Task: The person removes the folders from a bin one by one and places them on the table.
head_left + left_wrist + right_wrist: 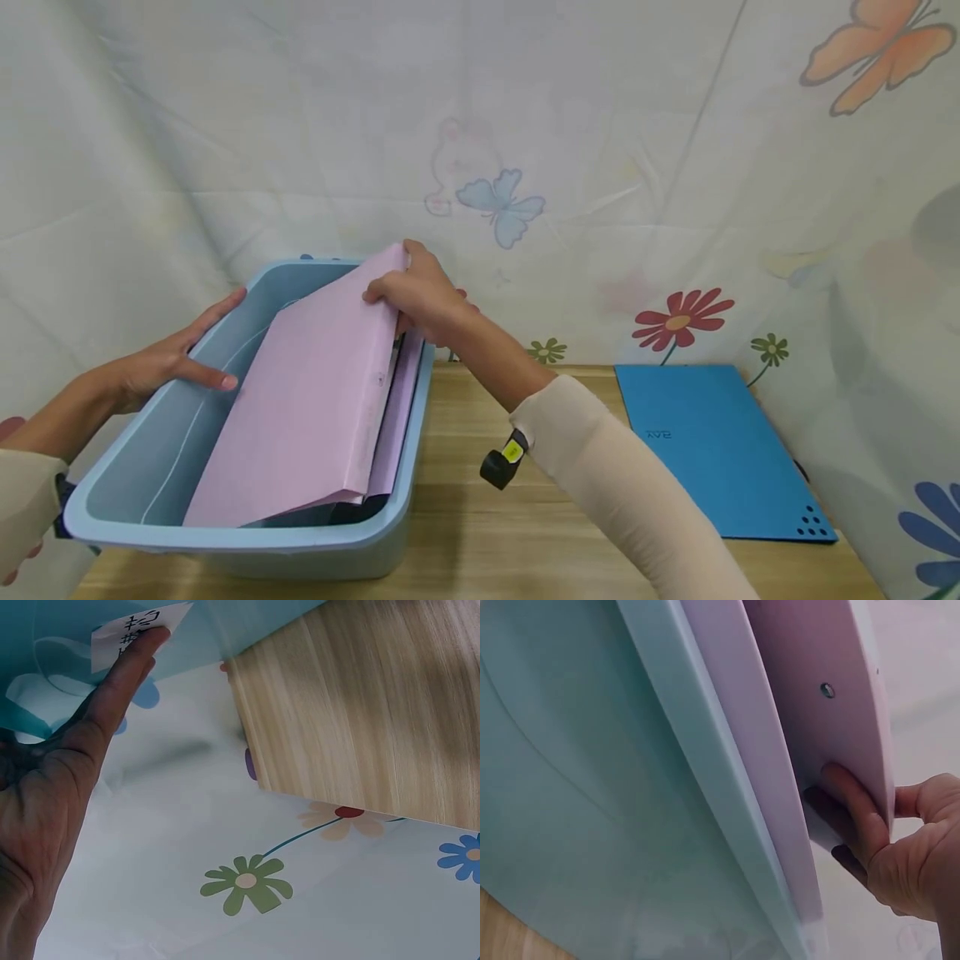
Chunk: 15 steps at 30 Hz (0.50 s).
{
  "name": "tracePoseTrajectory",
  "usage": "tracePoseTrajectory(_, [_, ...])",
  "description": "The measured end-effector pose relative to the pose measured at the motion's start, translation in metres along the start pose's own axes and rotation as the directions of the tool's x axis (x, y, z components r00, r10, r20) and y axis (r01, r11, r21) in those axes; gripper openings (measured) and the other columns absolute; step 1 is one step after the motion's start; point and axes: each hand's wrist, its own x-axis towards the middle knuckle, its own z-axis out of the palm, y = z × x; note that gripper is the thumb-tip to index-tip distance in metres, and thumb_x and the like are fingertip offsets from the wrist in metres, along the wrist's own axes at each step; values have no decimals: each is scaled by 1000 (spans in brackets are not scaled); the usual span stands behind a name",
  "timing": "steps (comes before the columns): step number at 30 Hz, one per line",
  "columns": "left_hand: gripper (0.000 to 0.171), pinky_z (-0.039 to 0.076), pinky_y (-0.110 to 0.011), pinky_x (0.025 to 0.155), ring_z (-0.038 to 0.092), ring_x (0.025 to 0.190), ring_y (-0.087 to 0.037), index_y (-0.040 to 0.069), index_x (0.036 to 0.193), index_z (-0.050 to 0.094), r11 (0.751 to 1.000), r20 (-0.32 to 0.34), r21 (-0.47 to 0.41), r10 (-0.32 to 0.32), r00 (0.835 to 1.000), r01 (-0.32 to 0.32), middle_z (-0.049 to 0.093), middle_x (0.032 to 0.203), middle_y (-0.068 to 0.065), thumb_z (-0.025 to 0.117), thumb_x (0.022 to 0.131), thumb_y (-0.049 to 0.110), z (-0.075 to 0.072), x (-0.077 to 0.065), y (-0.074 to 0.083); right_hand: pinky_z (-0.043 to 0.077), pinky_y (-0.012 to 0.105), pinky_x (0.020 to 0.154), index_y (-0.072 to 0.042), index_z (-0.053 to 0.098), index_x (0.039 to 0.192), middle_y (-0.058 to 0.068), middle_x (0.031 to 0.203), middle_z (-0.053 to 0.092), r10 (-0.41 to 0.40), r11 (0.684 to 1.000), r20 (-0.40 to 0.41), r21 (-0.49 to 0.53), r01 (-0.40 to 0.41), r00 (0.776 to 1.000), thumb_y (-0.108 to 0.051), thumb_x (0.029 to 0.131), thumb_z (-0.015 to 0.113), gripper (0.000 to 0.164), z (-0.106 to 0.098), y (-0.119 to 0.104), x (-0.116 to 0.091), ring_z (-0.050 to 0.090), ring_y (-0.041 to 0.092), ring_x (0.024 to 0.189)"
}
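A pink file folder [300, 400] leans at a slant inside a light blue plastic bin [247, 539]. My right hand [420, 292] pinches the folder's upper right edge, thumb on the front cover and fingers behind it; a small metal rivet shows on the pink back in the right wrist view. Behind it, against the bin's right wall, stands a second, lilac-pink folder [739, 712]. At the bin's left side, my left hand [168, 358] holds the wall, thumb over the rim and fingers outside. One fingertip lies on a white label [112, 645] with handwriting.
The bin stands on the left of a wood-grain table [480, 517]. A flat blue folder [690, 450] lies at the table's right. Behind hangs a pale curtain [360, 125] printed with flowers and butterflies. A dark object shows low in the bin.
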Motion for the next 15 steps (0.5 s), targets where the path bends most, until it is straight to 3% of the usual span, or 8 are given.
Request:
tracePoseTrajectory(3, [131,70,-58,79,52,143,-65,57,174,-17,1000,-11,6,13,1000,-13,4,185,-28,79,92,24,1,-1,0,67,50,104,-18,20,182,20,180,38,19,998,-7,53,-18,1000,-4,98,76,102,-6,3,1,77,32,116])
tracePoseTrajectory(5, [131,70,-57,79,51,144,-66,56,175,-17,1000,-17,13,23,1000,-22,4,185,-27,79,92,24,2,-1,0,57,65,116,-21,21,182,19,178,42,36,997,-15,65,-35,999,-7,98,76,102,-10,5,0,74,37,119])
tracePoseTrajectory(7, [130,70,-57,79,48,145,-69,56,175,-16,1000,-18,9,27,999,-27,4,185,-27,78,92,23,2,-1,-1,46,80,118,-25,22,182,20,172,49,50,997,-14,62,-49,999,-11,98,77,101,-16,7,-2,75,38,113])
tracePoseTrajectory(8, [130,70,-57,79,47,146,-70,55,175,-16,1000,-17,7,28,999,-28,4,185,-27,78,92,23,2,-1,-1,45,85,112,-26,22,182,21,168,53,54,997,-10,51,-53,999,-13,98,77,101,-19,7,-2,76,38,108])
tracePoseTrajectory(10, [129,70,-56,79,45,146,-71,55,176,-17,999,-14,4,32,999,-32,3,185,-28,77,93,23,2,-1,-1,50,80,103,-27,21,182,22,162,57,54,998,6,41,-54,999,-15,99,76,101,-25,8,-3,76,37,99])
tracePoseTrajectory(13, [128,69,-55,81,44,147,-72,54,176,-16,999,-11,4,36,999,-36,4,185,-27,77,93,23,1,-1,0,65,55,87,-25,18,182,24,161,56,40,995,36,88,-43,999,-11,100,75,101,-33,10,-2,78,33,94])
tracePoseTrajectory(15, [128,69,-54,82,43,148,-73,53,177,-16,999,-10,7,44,999,-44,4,185,-27,77,93,23,1,-1,0,67,39,73,-24,17,182,24,161,56,31,991,41,130,-36,999,-7,100,74,102,-38,12,-2,79,31,93])
